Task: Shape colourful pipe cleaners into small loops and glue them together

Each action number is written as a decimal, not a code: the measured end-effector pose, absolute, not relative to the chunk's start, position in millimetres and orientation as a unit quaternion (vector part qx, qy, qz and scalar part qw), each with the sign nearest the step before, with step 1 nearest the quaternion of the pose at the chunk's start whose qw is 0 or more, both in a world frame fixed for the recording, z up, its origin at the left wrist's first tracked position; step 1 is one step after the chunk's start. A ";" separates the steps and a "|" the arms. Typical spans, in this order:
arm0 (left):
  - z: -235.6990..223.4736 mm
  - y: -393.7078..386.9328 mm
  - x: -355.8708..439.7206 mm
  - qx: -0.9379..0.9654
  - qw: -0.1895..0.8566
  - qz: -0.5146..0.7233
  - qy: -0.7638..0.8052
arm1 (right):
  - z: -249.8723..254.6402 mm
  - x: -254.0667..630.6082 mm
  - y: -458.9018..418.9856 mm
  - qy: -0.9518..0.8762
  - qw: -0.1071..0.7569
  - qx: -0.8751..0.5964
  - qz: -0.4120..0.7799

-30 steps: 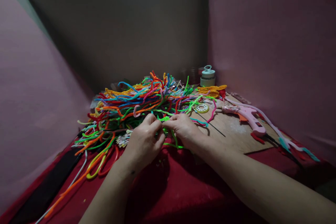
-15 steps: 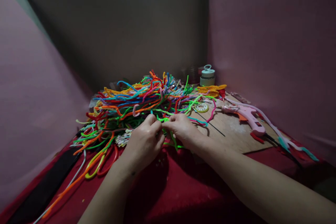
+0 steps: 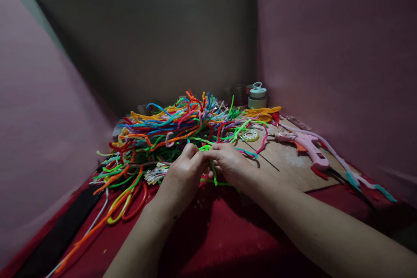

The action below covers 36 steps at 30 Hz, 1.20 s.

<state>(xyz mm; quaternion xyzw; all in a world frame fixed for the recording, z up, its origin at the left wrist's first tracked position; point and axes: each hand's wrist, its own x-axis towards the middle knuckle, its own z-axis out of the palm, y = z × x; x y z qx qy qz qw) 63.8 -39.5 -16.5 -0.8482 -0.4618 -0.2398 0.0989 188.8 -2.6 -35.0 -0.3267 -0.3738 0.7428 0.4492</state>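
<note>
The two hands meet, the right hand [image 3: 230,161] pinching at least one green fuzzy strand [image 3: 206,148] at their twelve o'clock; whether the left hand [image 3: 183,168], fingertips hidden, grips it I cannot tell. It could snag, because one heap of strands [image 3: 169,125], too tangled to count, crowds eleven o'clock. One glue gun [image 3: 309,144] lies at three, one lidded jar [image 3: 257,100] at one.
</note>
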 end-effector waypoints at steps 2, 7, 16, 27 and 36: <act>-13.4 -39.4 63.3 -0.837 0.032 -0.312 -0.448 | -34.9 188.9 -1.2 -0.378 0.459 -0.316 0.739; -5.4 -38.6 64.4 -0.671 -0.279 -0.472 -0.499 | -32.2 189.9 -0.7 -0.394 0.476 -0.299 0.727; -2.6 -33.2 59.0 -0.498 -0.557 -0.491 -0.447 | -26.0 192.7 -6.1 -0.425 0.470 -0.287 0.718; -2.8 -40.2 67.3 -0.580 -0.400 -0.484 -0.519 | -27.2 190.9 -6.9 -0.430 0.468 -0.266 0.725; -6.9 -37.6 68.1 -0.694 -0.279 -0.460 -0.478 | -29.1 195.0 -4.7 -0.402 0.436 -0.232 0.771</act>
